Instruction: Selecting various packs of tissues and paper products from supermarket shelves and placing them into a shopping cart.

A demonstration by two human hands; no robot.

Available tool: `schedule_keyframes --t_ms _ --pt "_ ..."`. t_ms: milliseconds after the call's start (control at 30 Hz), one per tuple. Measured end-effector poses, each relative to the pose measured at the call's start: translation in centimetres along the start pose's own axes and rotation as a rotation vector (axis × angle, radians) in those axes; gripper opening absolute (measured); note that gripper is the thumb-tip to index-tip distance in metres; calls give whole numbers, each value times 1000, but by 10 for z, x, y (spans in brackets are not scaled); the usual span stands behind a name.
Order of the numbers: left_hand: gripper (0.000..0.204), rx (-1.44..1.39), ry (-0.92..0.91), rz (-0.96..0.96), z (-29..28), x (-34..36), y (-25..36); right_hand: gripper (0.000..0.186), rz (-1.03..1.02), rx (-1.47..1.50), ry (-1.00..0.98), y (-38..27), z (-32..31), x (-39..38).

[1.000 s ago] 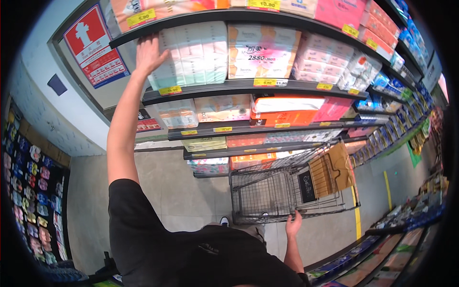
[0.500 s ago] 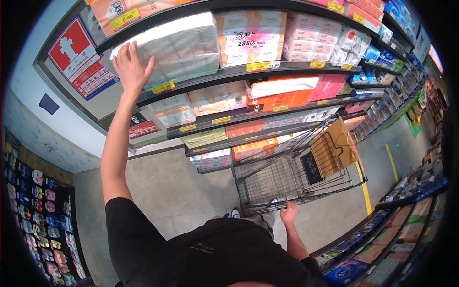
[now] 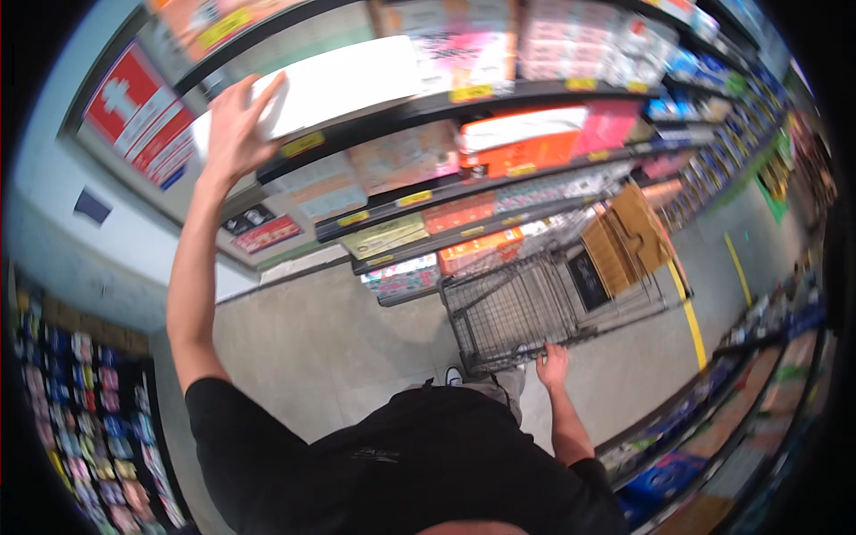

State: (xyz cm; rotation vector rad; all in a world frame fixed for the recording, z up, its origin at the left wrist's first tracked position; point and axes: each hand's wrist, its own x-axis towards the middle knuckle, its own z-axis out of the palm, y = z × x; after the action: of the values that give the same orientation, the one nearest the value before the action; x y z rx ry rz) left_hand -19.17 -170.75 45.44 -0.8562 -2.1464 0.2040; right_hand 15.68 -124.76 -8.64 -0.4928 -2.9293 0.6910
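Note:
My left hand (image 3: 241, 125) is raised at the upper left, fingers wrapped over the left end of a long white tissue pack (image 3: 343, 76), which juts out at a tilt from a dark shelf (image 3: 374, 116), its top bright and washed out. My right hand (image 3: 552, 360), lower right, is curled on the near rail of a metal shopping cart (image 3: 508, 316). A brown board (image 3: 621, 241) stands in the cart's right part. Motion blurs much of the view.
Shelves of pink, orange and pastel tissue packs (image 3: 522, 134) rise ahead. A red-and-white sign (image 3: 134, 116) is on the wall at left. A slipper rack (image 3: 89, 410) stands lower left, more stocked shelving (image 3: 740, 401) lower right. A yellow line (image 3: 691, 330) runs on the floor.
The white pack has tipped and slid out toward me with my left hand, showing its top and green packs behind it. The view has shifted; my right hand remains by the cart rail.

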Motion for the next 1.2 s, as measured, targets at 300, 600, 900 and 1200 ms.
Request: schedule_keyframes --t_ms 300,600,900,1200 --pt "84 -149 54 17 -74 2 86 43 77 -20 -12 -13 -11 17" --pt "77 -837 -349 96 9 -3 247 49 538 1309 132 -65 -81 56" --pt "83 -1023 -298 213 121 -23 396 45 923 1582 317 -34 -94 14" --pt "82 -933 -479 138 200 -16 472 46 996 1522 196 -16 -74 4"
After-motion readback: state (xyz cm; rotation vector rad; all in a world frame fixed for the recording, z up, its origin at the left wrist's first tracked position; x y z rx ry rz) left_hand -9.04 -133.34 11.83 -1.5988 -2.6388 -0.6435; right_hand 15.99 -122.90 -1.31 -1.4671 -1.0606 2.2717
